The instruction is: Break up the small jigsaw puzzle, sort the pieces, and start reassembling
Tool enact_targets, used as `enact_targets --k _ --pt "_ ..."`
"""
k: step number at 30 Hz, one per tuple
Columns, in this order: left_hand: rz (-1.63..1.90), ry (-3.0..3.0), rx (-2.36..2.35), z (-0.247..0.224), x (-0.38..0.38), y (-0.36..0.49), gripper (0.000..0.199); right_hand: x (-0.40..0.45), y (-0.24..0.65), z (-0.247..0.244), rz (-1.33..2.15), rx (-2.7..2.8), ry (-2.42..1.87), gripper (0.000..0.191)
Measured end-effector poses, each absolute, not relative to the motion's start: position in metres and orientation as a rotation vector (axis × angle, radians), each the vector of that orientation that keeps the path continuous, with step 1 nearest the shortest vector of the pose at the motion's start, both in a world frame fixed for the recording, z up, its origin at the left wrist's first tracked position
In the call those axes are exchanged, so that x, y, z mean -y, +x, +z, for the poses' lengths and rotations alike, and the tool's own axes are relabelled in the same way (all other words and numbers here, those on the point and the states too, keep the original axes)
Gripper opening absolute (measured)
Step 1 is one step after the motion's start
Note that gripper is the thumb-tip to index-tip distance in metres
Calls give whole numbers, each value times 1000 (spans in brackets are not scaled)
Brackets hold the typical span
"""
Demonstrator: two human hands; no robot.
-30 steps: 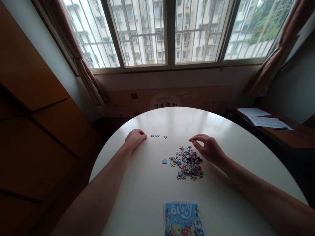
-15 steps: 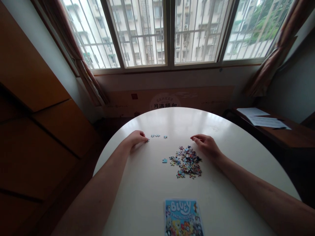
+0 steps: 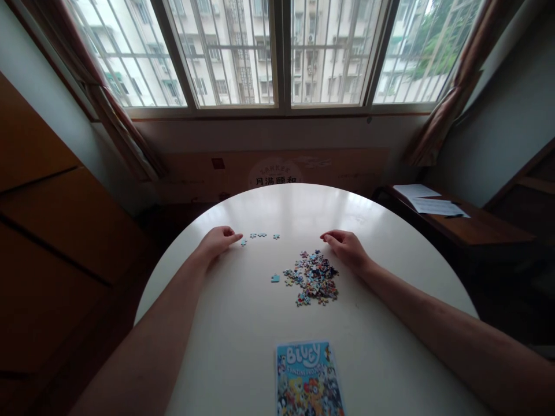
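My left hand [image 3: 218, 241] rests on the left of the white table, its fingers loosely curled and its thumb held out apart from them. Just beyond the thumb tip lies a small light-blue puzzle piece [image 3: 243, 242], not held. To its right, more pale-blue puzzle pieces [image 3: 262, 234] form a loose row, and a single puzzle piece [image 3: 276, 236] lies further along. My right hand [image 3: 349, 248] is above the upper right of a puzzle-piece pile [image 3: 318, 277], thumb and fingers pinched together; whatever is between them is too small to make out. One blue puzzle piece [image 3: 275, 278] lies left of the pile.
A blue picture sheet marked "Bluey" [image 3: 309, 375] lies near me on the round white table [image 3: 234, 346]. At the right, a brown side table [image 3: 489, 228] carries papers [image 3: 437, 206]. A barred window [image 3: 325, 58] and a printed cardboard panel [image 3: 191, 167] are behind.
My left hand has drawn slightly back from the small puzzle piece, which now lies by itself. The whole view has shifted to the right; my right hand keeps its pinch.
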State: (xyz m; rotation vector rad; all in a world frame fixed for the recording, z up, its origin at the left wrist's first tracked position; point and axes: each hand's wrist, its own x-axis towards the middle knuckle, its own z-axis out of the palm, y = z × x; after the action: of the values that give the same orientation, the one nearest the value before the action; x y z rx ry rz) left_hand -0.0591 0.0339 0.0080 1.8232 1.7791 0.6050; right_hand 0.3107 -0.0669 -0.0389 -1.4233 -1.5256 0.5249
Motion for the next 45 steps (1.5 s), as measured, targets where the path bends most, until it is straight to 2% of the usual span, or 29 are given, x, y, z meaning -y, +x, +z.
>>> enact_targets --k 3,6,12,16,19,28,36,45 --pt "638 1940 -1804 10 -29 -59 34 74 309 -34 490 1582 -1371 27" --pt "684 2322 -1672 20 -17 -46 30 85 305 -25 440 1766 -1249 17" --pt "416 2707 -1001 37 26 6 10 106 301 -5 365 2322 -947 39" --pt "271 2741 -808 30 40 24 16 109 306 0 379 2428 -968 50" --pt "231 2729 -785 25 40 27 17 109 309 0 371 2447 -980 50" --pt "221 2713 -812 25 42 30 8 110 297 -6 308 2447 -999 30" --pt "236 2712 -799 19 42 33 7 106 294 -10 316 2430 -1029 22" --pt "281 2731 -746 16 40 33 12 105 324 6 291 2308 -1107 26"
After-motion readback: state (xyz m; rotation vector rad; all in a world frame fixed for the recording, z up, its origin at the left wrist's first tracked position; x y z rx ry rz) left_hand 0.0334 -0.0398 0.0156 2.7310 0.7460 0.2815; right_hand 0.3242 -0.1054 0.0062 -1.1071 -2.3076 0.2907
